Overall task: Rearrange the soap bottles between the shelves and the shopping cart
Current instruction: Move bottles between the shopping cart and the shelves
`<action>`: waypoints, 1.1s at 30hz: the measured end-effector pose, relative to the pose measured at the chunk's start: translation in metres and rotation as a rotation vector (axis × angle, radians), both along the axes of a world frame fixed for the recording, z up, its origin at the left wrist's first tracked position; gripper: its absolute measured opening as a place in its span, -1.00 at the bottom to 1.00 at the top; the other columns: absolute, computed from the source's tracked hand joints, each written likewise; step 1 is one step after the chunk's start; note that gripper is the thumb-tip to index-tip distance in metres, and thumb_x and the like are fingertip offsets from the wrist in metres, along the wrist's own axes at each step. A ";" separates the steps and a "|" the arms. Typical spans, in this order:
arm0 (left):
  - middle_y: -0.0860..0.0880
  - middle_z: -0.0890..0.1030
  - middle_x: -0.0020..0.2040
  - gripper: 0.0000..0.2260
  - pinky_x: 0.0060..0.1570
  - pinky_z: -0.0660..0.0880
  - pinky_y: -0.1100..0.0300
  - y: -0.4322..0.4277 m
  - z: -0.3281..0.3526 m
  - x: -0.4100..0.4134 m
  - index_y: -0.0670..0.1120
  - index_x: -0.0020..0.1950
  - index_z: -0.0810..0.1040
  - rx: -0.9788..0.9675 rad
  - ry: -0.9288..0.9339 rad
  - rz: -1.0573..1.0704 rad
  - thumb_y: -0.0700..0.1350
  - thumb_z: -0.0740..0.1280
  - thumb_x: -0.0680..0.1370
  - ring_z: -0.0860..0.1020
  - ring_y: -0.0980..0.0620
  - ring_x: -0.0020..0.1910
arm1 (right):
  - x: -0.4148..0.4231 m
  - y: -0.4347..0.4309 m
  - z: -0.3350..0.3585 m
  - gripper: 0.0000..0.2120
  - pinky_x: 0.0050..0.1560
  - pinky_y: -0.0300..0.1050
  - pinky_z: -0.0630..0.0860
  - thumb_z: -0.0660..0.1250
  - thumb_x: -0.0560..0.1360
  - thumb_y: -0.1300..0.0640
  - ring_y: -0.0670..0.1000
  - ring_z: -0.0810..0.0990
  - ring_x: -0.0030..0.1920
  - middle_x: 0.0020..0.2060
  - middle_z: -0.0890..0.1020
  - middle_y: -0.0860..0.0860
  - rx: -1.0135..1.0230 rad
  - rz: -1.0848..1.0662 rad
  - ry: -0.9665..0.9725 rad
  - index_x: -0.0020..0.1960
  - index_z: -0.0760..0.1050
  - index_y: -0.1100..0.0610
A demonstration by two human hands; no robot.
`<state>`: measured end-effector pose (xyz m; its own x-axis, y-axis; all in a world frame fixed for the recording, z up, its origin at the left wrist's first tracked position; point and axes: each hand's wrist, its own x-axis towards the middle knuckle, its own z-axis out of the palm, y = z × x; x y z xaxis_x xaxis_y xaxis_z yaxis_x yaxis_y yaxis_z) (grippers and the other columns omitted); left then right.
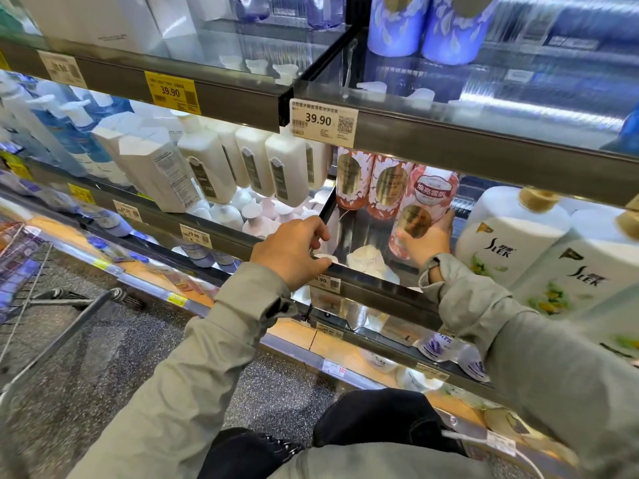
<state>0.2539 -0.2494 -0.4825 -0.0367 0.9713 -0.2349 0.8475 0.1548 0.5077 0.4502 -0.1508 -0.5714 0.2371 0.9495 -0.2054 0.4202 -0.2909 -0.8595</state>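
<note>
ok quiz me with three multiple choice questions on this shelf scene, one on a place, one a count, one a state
1. Where is the pink floral bottle with the gold oval label that the right hand grips?
A. on the floor
B. in the shelf bay, left of the white gold-capped bottles
C. on the top shelf

2. How many pink floral gold-label bottles show in that bay?
A. one
B. three
C. six

3. What is the left hand doing?
A. gripping the grey metal shelf edge
B. holding a phone
C. hanging at the side

Key:
1 B, the white bottles stand to its right.
2 B, two more stand behind the held one.
3 A, its fingers curl over the rail.
</note>
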 end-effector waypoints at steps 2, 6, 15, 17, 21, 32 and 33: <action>0.07 0.54 0.05 -0.78 0.08 0.49 0.01 -0.001 0.004 -0.002 0.11 0.05 0.41 -0.019 0.014 -0.007 -0.02 0.40 0.49 0.55 0.04 0.03 | -0.008 -0.010 0.007 -0.01 0.46 0.04 0.16 0.49 0.40 0.12 0.18 0.16 0.47 0.48 0.13 0.20 -0.141 0.012 -0.069 0.52 -0.16 0.24; 0.07 0.56 0.11 -0.74 0.12 0.47 0.03 -0.003 0.014 -0.013 0.08 0.14 0.45 -0.089 0.062 -0.027 0.00 0.39 0.49 0.54 0.03 0.09 | -0.030 -0.042 0.022 -0.17 0.32 -0.01 0.35 0.50 0.39 0.09 0.18 0.34 0.35 0.38 0.29 0.18 -0.246 0.248 -0.163 0.45 0.08 0.29; 0.03 0.53 0.19 -0.62 0.22 0.42 -0.03 -0.023 0.042 -0.087 0.07 0.22 0.41 -0.256 0.235 -0.112 0.05 0.41 0.46 0.51 -0.06 0.19 | -0.094 -0.072 0.116 -0.64 0.09 0.04 0.52 0.40 0.45 -0.06 0.02 0.55 0.02 0.08 0.56 0.00 -0.060 0.883 -0.629 0.20 0.44 -0.02; 0.03 0.52 0.20 -0.62 0.20 0.42 -0.02 -0.031 0.053 -0.108 0.06 0.26 0.41 -0.222 0.259 -0.090 0.04 0.38 0.48 0.50 -0.05 0.20 | -0.117 -0.075 0.136 -0.64 0.06 0.05 0.53 0.38 0.45 -0.08 0.06 0.56 0.02 0.06 0.56 0.01 -0.062 0.962 -0.745 0.19 0.43 -0.02; 0.03 0.49 0.27 -0.59 0.15 0.41 -0.01 -0.047 0.067 -0.166 0.05 0.29 0.37 -0.229 0.329 -0.040 0.13 0.35 0.49 0.48 -0.06 0.25 | -0.177 -0.085 0.170 -0.64 -0.06 -0.08 0.48 0.34 0.47 -0.11 0.05 0.53 0.00 0.06 0.55 0.02 -0.029 1.080 -0.887 0.19 0.42 0.02; -0.06 0.44 0.33 -0.52 0.13 0.40 0.01 -0.093 0.095 -0.365 0.02 0.36 0.30 -0.299 0.340 0.070 0.19 0.29 0.52 0.44 -0.14 0.28 | -0.396 -0.112 0.202 -0.63 -0.02 0.00 0.50 0.39 0.43 -0.11 0.15 0.55 0.06 0.06 0.57 0.08 0.098 1.222 -0.908 0.15 0.43 0.03; -0.06 0.43 0.34 -0.49 0.16 0.41 0.00 -0.100 0.097 -0.384 0.01 0.39 0.27 -0.311 0.346 0.074 0.19 0.28 0.53 0.44 -0.13 0.29 | -0.418 -0.114 0.201 -0.61 -0.02 -0.02 0.49 0.39 0.43 -0.12 0.15 0.55 0.07 0.07 0.56 0.08 0.107 1.242 -0.908 0.16 0.42 0.03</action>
<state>-0.1299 -0.3492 -0.3859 -0.2302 0.8486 -0.4763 0.9398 0.3208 0.1175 0.0325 -0.2650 -0.3700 -0.6842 0.6375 -0.3542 0.7191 0.6707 -0.1821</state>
